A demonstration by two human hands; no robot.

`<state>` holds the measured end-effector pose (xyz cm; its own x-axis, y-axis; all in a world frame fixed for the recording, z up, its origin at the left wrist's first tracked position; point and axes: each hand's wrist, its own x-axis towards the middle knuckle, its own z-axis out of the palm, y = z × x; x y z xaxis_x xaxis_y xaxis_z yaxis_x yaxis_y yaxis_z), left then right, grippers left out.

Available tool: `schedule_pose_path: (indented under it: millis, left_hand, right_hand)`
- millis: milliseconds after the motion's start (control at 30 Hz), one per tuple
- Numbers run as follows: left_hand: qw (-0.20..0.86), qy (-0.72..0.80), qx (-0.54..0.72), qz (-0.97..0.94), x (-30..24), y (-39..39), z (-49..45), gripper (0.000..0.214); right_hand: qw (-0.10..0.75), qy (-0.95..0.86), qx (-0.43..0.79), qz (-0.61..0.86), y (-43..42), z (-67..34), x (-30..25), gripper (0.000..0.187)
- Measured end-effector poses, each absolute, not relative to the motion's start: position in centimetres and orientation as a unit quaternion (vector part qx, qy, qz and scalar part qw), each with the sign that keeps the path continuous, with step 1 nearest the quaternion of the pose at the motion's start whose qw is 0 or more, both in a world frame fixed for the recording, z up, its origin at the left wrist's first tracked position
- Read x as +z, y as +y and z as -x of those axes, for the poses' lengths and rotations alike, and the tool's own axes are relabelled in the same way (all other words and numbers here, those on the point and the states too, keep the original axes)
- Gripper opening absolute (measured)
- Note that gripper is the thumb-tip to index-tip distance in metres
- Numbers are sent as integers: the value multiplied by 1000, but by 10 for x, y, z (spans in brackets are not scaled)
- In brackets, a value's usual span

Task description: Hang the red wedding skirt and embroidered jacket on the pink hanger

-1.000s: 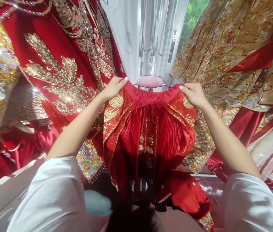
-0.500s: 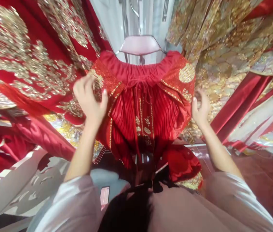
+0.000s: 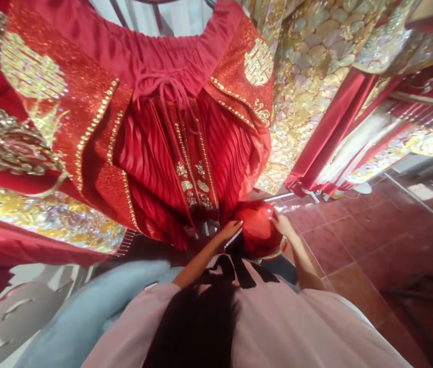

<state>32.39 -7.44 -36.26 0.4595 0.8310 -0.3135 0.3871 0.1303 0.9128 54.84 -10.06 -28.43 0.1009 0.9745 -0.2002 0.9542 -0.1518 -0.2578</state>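
Now both hands, L (image 3: 229,231) & R (image 3: 282,225), fingers pinching red skirt hem (image 3: 258,230).

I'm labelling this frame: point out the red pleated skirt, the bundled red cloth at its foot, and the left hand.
red pleated skirt (image 3: 151,153): head view, on its pleats.
bundled red cloth (image 3: 257,230): head view, its rounded top.
left hand (image 3: 231,229): head view, the knuckles.

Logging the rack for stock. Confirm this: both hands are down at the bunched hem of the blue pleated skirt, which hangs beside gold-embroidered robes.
Wrong colour: the head view shows the pleated skirt is red. Left hand and right hand are at its bunched hem, beside gold-embroidered robes.
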Motion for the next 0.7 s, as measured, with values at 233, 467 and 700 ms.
schedule_pose_path:
  millis: [233,467,700]
  left_hand:
    - [495,464,302,-670,-315,-40,-307,66]
    - [335,378,321,-801,-201,-31,-294,37]
    - [-94,419,611,-665,-94,-76,-189,44]
  right_hand:
    - [6,-768,120,629,-124,-531,-171,48]
    - [122,-848,-143,496,-166,-521,-26,45]
    - [-21,-841,44,538,-137,-509,-34,46]
